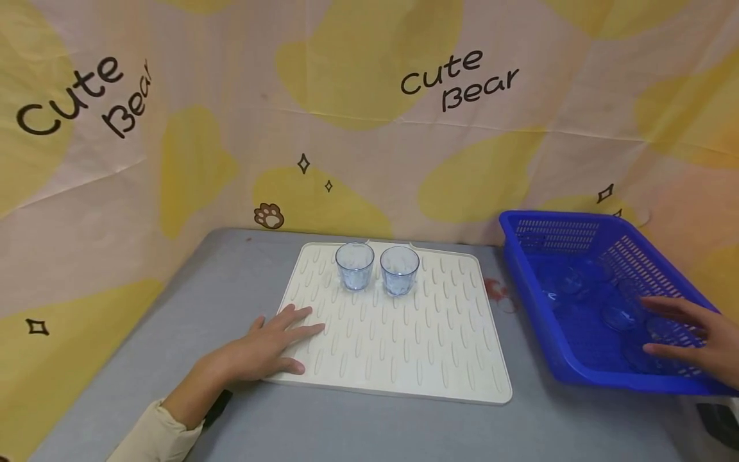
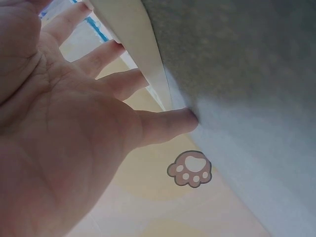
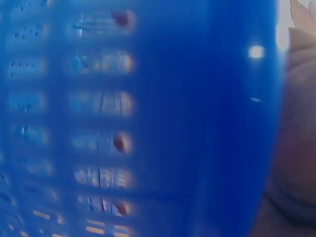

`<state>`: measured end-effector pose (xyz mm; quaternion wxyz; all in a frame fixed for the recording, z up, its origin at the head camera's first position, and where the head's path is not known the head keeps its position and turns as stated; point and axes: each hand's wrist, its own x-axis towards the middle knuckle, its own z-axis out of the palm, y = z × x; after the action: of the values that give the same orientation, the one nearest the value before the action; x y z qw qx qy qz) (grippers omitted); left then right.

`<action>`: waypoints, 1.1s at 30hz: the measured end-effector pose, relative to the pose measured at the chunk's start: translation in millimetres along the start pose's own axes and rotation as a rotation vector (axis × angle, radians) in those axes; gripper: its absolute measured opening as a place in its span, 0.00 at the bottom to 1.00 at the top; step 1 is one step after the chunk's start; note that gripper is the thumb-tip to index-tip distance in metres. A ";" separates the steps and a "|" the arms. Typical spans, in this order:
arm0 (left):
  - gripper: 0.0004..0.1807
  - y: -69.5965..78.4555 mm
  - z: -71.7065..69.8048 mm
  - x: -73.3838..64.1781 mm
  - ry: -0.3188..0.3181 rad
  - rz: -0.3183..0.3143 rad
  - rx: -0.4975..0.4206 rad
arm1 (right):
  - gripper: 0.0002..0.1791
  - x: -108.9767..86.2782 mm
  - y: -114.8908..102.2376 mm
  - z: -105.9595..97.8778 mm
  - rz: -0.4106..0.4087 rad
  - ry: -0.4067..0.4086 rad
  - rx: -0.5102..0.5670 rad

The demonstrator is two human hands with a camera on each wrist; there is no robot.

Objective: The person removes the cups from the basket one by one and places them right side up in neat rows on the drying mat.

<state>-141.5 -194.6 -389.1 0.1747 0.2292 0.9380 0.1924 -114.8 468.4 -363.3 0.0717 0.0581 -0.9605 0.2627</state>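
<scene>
My left hand (image 1: pixel 262 350) rests with fingers spread on the left edge of a white ridged drying mat (image 1: pixel 398 359). In the left wrist view, the fingertips lie along the mat's edge, and one digit touches the grey surface beside it. Two clear drinking glasses (image 1: pixel 355 266) stand upright side by side toward the back of the mat. My right hand (image 1: pixel 701 333) reaches over the right side of a blue plastic basket (image 1: pixel 534 321), thumb and fingers apart near clear glasses (image 1: pixel 620 316) inside. The basket's slotted wall partly hides that hand in the right wrist view.
The mat and basket sit on a grey table (image 1: pixel 231 282), the basket just right of the mat. A yellow and pink printed cloth (image 1: pixel 358 147) hangs close behind them and along the left side. Several clear glasses lie in the basket.
</scene>
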 end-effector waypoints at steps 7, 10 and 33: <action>0.40 -0.2 0.0 0.1 -0.001 0.001 0.004 | 0.48 -1.4 17.9 -7.7 0.002 0.006 -0.030; 0.40 0.3 -0.1 0.1 -0.003 -0.002 -0.006 | 0.49 0.1 18.1 -11.5 0.051 -0.012 -0.059; 0.40 2.7 -0.4 0.1 -0.002 -0.008 0.001 | 0.47 15.6 -35.4 4.6 0.020 -0.160 -0.091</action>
<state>-140.8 -192.5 -387.6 0.1763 0.2258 0.9389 0.1908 -125.3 434.6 -347.1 -0.0051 0.0660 -0.9746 0.2139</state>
